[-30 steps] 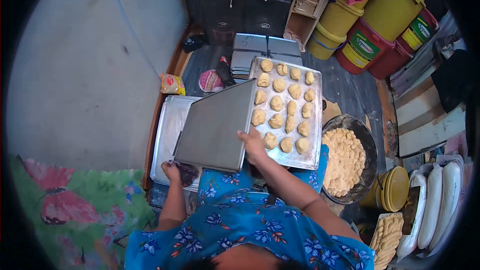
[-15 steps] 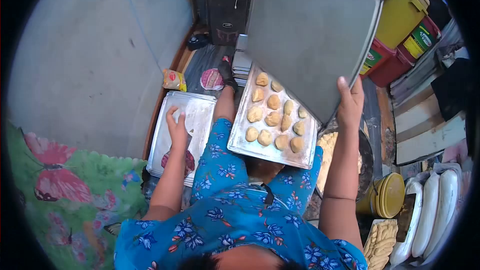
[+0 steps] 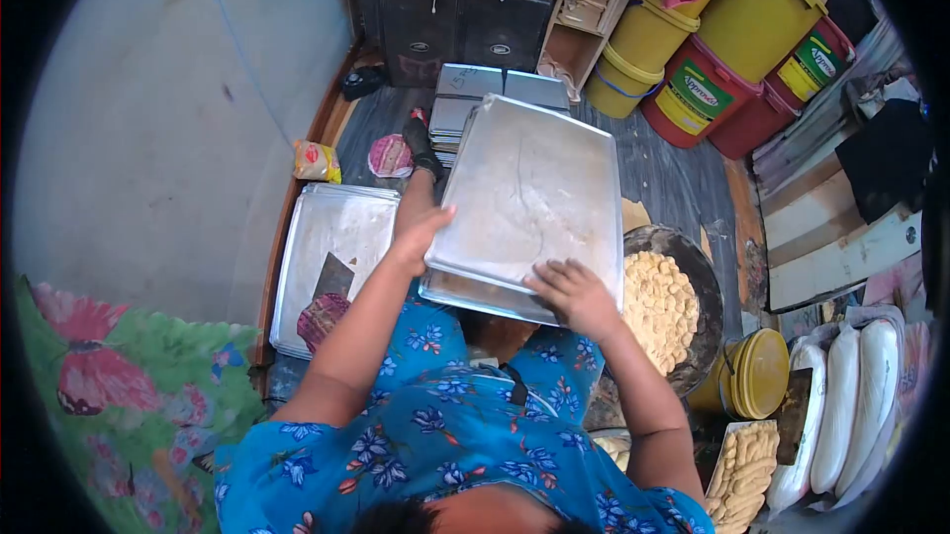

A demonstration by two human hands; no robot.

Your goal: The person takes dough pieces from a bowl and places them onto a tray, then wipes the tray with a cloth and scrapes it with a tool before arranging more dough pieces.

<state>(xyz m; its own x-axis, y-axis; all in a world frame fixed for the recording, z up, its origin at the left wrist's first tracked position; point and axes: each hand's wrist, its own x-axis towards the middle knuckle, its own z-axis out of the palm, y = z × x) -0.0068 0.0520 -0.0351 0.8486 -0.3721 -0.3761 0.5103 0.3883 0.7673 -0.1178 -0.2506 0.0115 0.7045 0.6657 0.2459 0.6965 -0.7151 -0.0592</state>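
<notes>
A metal baking tray (image 3: 534, 193) lies bare side up across my lap, stacked over another tray (image 3: 485, 300) whose front edge shows below it. The dough pieces seen earlier are hidden. My left hand (image 3: 420, 240) grips the top tray's left edge. My right hand (image 3: 576, 296) rests flat on its front right part, fingers stretched out and nothing held. To the left, a scraper with a dark blade (image 3: 334, 277) and a cloth-wrapped handle (image 3: 322, 319) sits on a stack of trays (image 3: 297, 262).
Right of my lap is a round dark pan (image 3: 705, 287) of dough pieces (image 3: 658, 306). A yellow lidded bucket (image 3: 764, 374) and a dough-covered tray (image 3: 744, 470) stand nearer me. More trays (image 3: 515, 89) are stacked ahead, with large buckets (image 3: 698, 89) at back right.
The raised tray has come down over the tray of dough pieces, covering them. My left hand moved right onto its edge; my right hand went from holding its corner to lying on it.
</notes>
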